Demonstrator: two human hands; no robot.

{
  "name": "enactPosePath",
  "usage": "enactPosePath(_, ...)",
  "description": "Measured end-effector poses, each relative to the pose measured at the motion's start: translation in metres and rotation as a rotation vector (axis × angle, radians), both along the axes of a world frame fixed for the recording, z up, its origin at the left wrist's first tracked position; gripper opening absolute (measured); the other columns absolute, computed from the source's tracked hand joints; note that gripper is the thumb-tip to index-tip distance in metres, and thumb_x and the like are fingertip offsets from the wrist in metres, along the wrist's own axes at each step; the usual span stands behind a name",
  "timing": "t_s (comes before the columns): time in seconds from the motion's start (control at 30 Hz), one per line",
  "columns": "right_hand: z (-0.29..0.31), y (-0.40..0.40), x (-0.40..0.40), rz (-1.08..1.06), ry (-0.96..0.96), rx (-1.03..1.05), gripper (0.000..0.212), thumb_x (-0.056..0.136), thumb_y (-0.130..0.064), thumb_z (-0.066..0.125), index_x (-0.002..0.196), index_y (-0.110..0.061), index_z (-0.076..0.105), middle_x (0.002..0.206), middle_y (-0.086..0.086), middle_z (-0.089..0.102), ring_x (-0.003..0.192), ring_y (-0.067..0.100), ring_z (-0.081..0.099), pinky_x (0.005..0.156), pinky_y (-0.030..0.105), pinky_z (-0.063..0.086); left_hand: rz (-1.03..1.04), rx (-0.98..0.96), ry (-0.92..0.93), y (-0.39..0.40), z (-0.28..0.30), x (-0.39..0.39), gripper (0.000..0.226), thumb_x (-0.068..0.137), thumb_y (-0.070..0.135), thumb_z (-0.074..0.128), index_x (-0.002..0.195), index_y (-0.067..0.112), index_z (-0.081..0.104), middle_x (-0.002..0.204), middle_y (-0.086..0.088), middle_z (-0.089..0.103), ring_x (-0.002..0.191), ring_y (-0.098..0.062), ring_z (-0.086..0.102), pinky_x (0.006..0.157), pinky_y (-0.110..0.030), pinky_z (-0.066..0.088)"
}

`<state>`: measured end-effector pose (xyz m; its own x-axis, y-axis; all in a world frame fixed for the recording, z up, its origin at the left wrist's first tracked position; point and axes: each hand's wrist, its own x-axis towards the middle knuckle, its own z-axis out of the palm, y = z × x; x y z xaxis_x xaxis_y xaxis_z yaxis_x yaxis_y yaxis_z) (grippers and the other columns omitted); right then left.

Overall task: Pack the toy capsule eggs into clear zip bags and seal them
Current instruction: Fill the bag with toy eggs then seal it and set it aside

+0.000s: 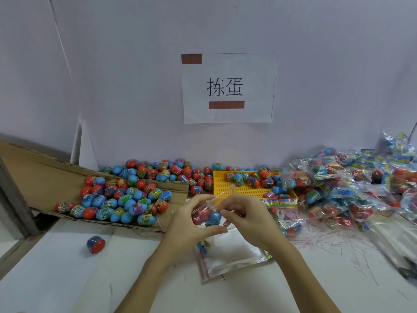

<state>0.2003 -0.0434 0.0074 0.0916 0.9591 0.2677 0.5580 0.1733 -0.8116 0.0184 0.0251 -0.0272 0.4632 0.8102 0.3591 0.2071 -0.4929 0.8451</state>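
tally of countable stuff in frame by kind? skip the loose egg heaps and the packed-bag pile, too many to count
Hands, left and right: 2
Clear zip bag held in both hands: 1
Yellow tray: 1
Cardboard flap: 1
Wall sign: 1
Stray egg alone on table: 1
Total: 7

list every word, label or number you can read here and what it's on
"拣蛋": printed in black on the white paper sheet on the wall.
Wraps on the capsule eggs: printed, too small and blurred to read.
Header cards on the packed bags: colourful print, unreadable.
Bag held in the left hand and right hand: no legible text.
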Motion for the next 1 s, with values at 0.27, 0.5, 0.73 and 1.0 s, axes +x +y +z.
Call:
enactPosePath(0.27,0.002,-0.001,-0.005,0.017,-0.112,-0.003,0.01,0.094,-0.031,0.071,0.1,-0.03,0.078,0.091,-0.019,0.074,0.088,-0.003,0.065,0.068,0.011,0.046,0.004,-0.101,-0.072,0.001,0.001,-0.001,0.051,0.069,0.038,0.095,0.114,0.031,0.073,0.107,0.006,0.075,0.1,-0.019,0.074,0.082,-0.04,0.064)
enactPosePath(0.5,-0.001,-0.001,-0.007,0.027,-0.214,-0.052,0.016,0.1,-0.031,0.062,0.102,-0.03,0.078,0.102,-0.02,0.062,0.095,0.002,0.056,0.08,0.021,0.046,-0.01,-0.031,-0.073,-0.001,0.0,0.001,0.051,0.07,0.032,0.095,0.116,0.033,0.072,0.114,0.014,0.071,0.106,-0.01,0.071,0.084,-0.03,0.062)
enactPosePath(0.73,0.0,-0.003,-0.009,-0.045,-0.302,0.065,0.017,0.102,-0.027,0.058,0.099,-0.032,0.074,0.104,-0.019,0.057,0.123,0.005,0.045,0.103,0.03,0.029,-0.029,0.058,0.038,-0.005,-0.002,0.004,0.057,0.068,0.064,0.082,0.116,0.037,0.07,0.11,0.021,0.069,0.104,-0.009,0.066,0.085,-0.026,0.059)
enactPosePath(1.0,-0.003,-0.004,-0.027,-0.048,-0.513,0.384,0.014,0.102,-0.032,0.058,0.105,-0.031,0.072,0.093,-0.019,0.064,0.09,0.004,0.042,0.09,0.026,0.024,-0.01,0.001,0.015,-0.004,-0.004,0.006,0.052,0.082,0.018,0.086,0.109,0.055,0.062,0.08,0.012,0.069,0.065,0.0,0.061,0.062,-0.014,0.05)
